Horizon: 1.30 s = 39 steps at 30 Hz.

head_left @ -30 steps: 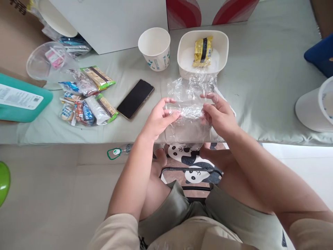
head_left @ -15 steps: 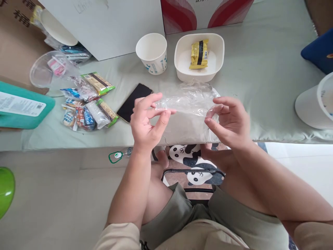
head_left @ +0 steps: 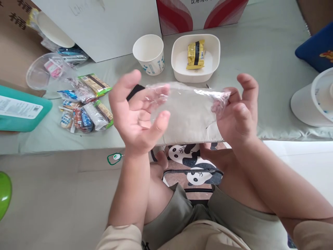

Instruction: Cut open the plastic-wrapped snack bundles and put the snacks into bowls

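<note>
A clear, thin plastic bag [head_left: 186, 104] is stretched between my two hands above the near edge of the table. My left hand [head_left: 137, 121] has its middle fingers in or against the bag's left end, with thumb and index finger spread away from it. At the right end, the curled fingers of my right hand [head_left: 238, 114] hold bunched plastic, while the index finger points up. Beyond the bag stands a white oval bowl [head_left: 178, 69] with a yellow packet [head_left: 195, 55] inside. A white paper cup [head_left: 153, 62] is left of the bowl. A dark phone [head_left: 134, 91] lies partly hidden behind my left hand.
Several wrapped snacks [head_left: 85, 116] lie on the left, near a clear plastic tub [head_left: 39, 78] and a teal container [head_left: 18, 107]. A white box [head_left: 109, 31] and a red-and-white box [head_left: 174, 17] stand behind. On the right are a white bucket [head_left: 307, 104] and a blue object [head_left: 312, 50].
Both hands have moved apart and opened wider, pulling the plastic bag taut between them. My left fingers are now spread, where before they pinched its edge. The view has shifted slightly.
</note>
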### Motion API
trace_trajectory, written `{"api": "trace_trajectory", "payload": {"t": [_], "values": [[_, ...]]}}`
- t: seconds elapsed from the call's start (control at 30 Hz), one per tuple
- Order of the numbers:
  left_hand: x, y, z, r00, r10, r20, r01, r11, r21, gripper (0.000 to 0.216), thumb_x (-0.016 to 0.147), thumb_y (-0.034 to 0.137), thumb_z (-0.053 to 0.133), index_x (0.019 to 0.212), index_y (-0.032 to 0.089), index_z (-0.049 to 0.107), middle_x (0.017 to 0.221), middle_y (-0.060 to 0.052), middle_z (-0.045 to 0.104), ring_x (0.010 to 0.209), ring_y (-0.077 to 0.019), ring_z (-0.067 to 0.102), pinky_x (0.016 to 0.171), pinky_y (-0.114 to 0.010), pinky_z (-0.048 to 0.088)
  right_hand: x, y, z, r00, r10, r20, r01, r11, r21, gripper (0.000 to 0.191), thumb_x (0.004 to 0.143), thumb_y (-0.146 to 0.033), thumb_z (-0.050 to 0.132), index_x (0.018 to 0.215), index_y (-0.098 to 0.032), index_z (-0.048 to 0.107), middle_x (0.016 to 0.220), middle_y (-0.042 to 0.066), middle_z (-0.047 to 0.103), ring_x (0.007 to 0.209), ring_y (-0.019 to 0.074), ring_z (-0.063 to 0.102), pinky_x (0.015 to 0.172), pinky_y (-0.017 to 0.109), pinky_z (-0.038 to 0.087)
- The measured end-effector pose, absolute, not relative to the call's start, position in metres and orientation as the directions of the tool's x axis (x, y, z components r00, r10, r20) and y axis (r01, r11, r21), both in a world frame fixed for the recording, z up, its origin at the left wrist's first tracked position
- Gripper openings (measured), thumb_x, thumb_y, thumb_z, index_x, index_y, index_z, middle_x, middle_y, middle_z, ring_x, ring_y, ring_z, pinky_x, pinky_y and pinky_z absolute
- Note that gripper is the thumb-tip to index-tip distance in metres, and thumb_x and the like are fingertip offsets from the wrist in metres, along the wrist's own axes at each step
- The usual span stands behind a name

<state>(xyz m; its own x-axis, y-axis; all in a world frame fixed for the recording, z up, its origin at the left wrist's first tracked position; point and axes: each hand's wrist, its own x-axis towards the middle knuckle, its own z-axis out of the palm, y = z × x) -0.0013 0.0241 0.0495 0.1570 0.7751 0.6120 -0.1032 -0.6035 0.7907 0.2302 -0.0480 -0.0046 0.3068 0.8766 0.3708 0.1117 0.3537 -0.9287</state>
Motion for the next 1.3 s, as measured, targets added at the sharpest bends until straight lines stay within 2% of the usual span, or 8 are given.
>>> {"api": "trace_trajectory", "payload": {"t": [0.23,0.37,0.47,0.67,0.77,0.93,1.07,1.3], "values": [[-0.020,0.039,0.041,0.207,0.977,0.044,-0.181,-0.006,0.984,0.058,0.083,0.039,0.083,0.133,0.044,0.054,0.132,0.003,0.072,0.120,-0.0205,0.072,0.075,-0.027,0.063,0.229,-0.027,-0.025,0.199,0.939,0.282,0.306,0.214,-0.928,0.065,0.098,-0.068,0.057,0.153,-0.039,0.038,0.155,0.012,0.055,0.138,0.0321,0.060,0.104,0.052,0.057],[-0.024,0.057,0.017,0.208,0.967,-0.145,-0.221,0.191,0.956,0.035,0.086,0.037,0.074,0.118,0.032,0.062,0.123,-0.001,0.074,0.126,-0.0213,0.070,0.095,-0.035,0.063,0.214,-0.016,-0.030,0.090,0.972,0.218,0.261,0.188,-0.947,0.075,0.094,-0.061,0.067,0.155,-0.036,0.030,0.152,0.014,0.058,0.140,0.0308,0.061,0.110,0.054,0.054],[-0.020,0.058,0.006,0.169,0.957,-0.236,-0.179,0.265,0.947,0.036,0.085,0.041,0.073,0.117,0.027,0.064,0.112,-0.005,0.073,0.112,-0.0235,0.075,0.082,-0.034,0.064,0.202,-0.013,-0.024,0.001,0.992,0.128,0.083,0.128,-0.988,0.078,0.088,-0.054,0.075,0.150,-0.034,0.033,0.137,0.012,0.068,0.126,0.0271,0.069,0.103,0.048,0.058],[-0.015,0.048,0.002,0.025,0.996,-0.086,-0.009,0.086,0.996,0.056,0.072,0.037,0.090,0.120,0.031,0.062,0.114,-0.004,0.071,0.089,-0.0171,0.070,0.060,-0.023,0.052,0.190,-0.019,-0.007,0.079,0.982,-0.170,-0.002,-0.171,-0.985,0.040,0.093,-0.030,0.059,0.131,-0.026,0.046,0.066,-0.007,0.059,0.058,0.0158,0.063,0.060,0.032,0.055],[-0.013,0.044,0.001,0.058,0.997,0.056,0.132,-0.063,0.989,0.056,0.075,0.039,0.089,0.122,0.029,0.062,0.111,-0.005,0.068,0.090,-0.0179,0.068,0.068,-0.027,0.055,0.201,-0.024,-0.012,0.193,0.975,-0.114,0.134,-0.141,-0.981,0.048,0.087,-0.024,0.058,0.133,-0.025,0.045,0.092,0.002,0.068,0.072,0.0176,0.068,0.062,0.033,0.056],[-0.005,0.039,-0.003,0.062,0.988,0.143,0.305,-0.155,0.940,0.046,0.074,0.018,0.082,0.117,0.024,0.066,0.102,-0.002,0.068,0.082,-0.0147,0.063,0.078,-0.030,0.054,0.221,-0.033,-0.024,0.115,0.892,0.438,0.597,0.290,-0.748,0.070,0.079,-0.026,0.072,0.143,-0.030,0.047,0.145,0.014,0.051,0.126,0.0328,0.059,0.094,0.052,0.059],[-0.001,0.038,-0.007,0.080,0.988,0.134,0.376,-0.154,0.914,0.044,0.074,0.013,0.079,0.115,0.024,0.067,0.100,-0.001,0.066,0.083,-0.0154,0.061,0.081,-0.031,0.052,0.220,-0.032,-0.027,-0.127,0.856,0.502,0.715,0.430,-0.552,0.009,0.093,-0.028,0.064,0.102,-0.029,0.068,0.132,0.009,0.064,0.129,0.0334,0.059,0.105,0.054,0.052],[-0.009,0.047,-0.028,-0.050,0.995,0.091,0.381,-0.065,0.922,0.046,0.066,0.011,0.086,0.104,0.027,0.065,0.110,-0.002,0.055,0.077,-0.0117,0.055,0.076,-0.029,0.053,0.223,-0.021,-0.041,-0.101,0.923,0.370,0.832,0.283,-0.477,0.023,0.093,-0.015,0.056,0.091,-0.027,0.075,0.115,0.009,0.073,0.116,0.0330,0.064,0.093,0.052,0.048]]}}
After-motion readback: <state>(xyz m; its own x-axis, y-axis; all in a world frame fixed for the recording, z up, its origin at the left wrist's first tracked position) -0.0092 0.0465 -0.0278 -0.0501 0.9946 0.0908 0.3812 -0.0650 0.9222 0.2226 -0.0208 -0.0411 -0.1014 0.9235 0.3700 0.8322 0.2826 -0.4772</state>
